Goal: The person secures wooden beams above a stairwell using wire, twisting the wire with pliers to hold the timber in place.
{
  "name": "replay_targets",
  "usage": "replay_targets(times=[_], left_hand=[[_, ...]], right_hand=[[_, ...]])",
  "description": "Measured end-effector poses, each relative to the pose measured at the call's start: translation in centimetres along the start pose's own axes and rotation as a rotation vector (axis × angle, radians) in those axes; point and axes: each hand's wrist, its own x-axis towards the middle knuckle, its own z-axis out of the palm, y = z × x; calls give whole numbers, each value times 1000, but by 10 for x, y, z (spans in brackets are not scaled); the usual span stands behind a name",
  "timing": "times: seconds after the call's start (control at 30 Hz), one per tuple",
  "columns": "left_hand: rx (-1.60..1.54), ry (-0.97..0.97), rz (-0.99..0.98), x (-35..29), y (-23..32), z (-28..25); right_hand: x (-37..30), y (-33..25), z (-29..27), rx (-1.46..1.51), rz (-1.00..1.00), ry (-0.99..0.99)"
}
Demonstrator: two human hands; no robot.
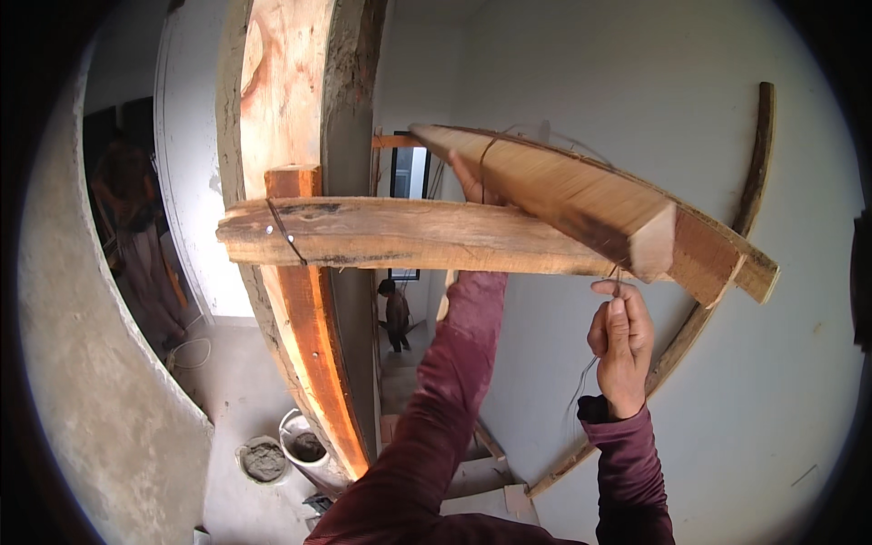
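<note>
A thick sawn wooden beam point(563, 195) slants across a horizontal wooden plank point(391, 232), with dark wire looped around both. Below their crossing, my right hand point(627, 336) is closed, thumb and fingers pinching a thin tie wire point(617, 280) that comes down from the beam. Loose wire ends hang beneath that hand. My left arm reaches up behind the plank. Above the plank's top edge, part of my left hand point(467, 179) shows against the beam, next to a wire loop; most of its fingers are hidden.
The plank is wired to an upright wooden post point(307, 309) beside a tall board-faced column point(289, 100). Two buckets of mortar point(264, 460) stand on the floor, lower left. Stairs point(400, 386) descend behind my arm, with a person point(395, 313) there. Another person point(132, 195) is in the dark doorway.
</note>
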Motion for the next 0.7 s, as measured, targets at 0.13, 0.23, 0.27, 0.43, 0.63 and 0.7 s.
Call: replay_targets(times=[0.13,0.23,0.27,0.43,0.63,0.7], left_hand=[[378,88,-237,18,16,4],[439,50,-387,23,46,10],[387,30,-392,12,59,23],[155,-67,-490,19,74,3],[138,-50,-456,14,49,-7],[153,-57,-450,15,44,-5]], right_hand=[[3,10,2,37,-27,112],[1,14,1,70,21,84],[2,14,2,59,19,81],[6,21,9,-1,-2,22],[19,26,29,86,-94,78],[15,30,22,20,-74,63]])
